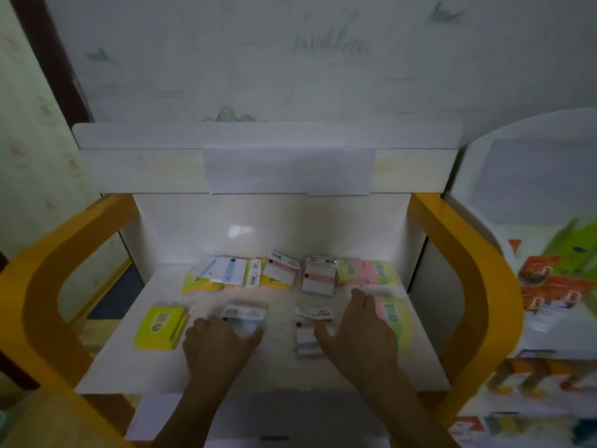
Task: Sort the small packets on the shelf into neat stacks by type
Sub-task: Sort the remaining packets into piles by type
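- A white shelf [206,360] between orange side rails holds small packets, partly sorted.
- Done, by the look of it: a yellow stack [160,328] sits at the shelf's front left, well apart from the rest.
- The left hand [219,345], fingers curled, grips a blurred white packet [244,315] right of the yellow stack.
- The right hand [358,331] reaches toward pink and green packets [392,318] far right of that stack; its grasp cannot be told.
- A white-pink stack [307,334] lies between the hands.
- Left to sort: the mixed back row [290,273], overlapping and askew.
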### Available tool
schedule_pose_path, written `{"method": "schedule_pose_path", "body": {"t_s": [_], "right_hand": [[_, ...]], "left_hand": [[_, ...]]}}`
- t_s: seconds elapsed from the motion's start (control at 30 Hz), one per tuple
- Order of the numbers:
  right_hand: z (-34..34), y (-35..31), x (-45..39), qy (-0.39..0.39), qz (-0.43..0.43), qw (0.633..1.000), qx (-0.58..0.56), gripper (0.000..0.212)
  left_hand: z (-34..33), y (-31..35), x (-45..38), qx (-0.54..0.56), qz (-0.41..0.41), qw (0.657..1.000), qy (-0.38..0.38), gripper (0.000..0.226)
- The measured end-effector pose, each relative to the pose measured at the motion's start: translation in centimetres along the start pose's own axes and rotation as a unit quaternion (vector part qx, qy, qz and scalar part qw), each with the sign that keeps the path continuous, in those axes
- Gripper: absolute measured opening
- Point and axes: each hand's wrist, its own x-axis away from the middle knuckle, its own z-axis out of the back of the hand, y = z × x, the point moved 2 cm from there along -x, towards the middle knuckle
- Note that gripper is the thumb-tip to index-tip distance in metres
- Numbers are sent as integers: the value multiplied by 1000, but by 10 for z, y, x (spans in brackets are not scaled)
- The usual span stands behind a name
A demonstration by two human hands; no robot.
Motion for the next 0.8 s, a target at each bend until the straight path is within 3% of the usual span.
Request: {"method": "schedule_pose_path", "body": {"t_s": [0.23, 0.5, 0.63, 0.8], "right_hand": [[11, 6, -4, -11, -6, 1000, -13, 77], [38, 47, -79, 25, -81, 996, -25, 55], [33, 76, -138, -45, -100, 994, 25, 51], [7, 95, -186, -181, -24, 977, 110, 47]], "left_hand": [[-4, 5, 7, -34, 5, 999, -10, 101], [21, 34, -20, -1, -93, 994, 58, 88], [27, 55, -28, 31, -139, 986, 81, 78], [18, 47, -29, 55, -148, 984, 77, 71]]}}
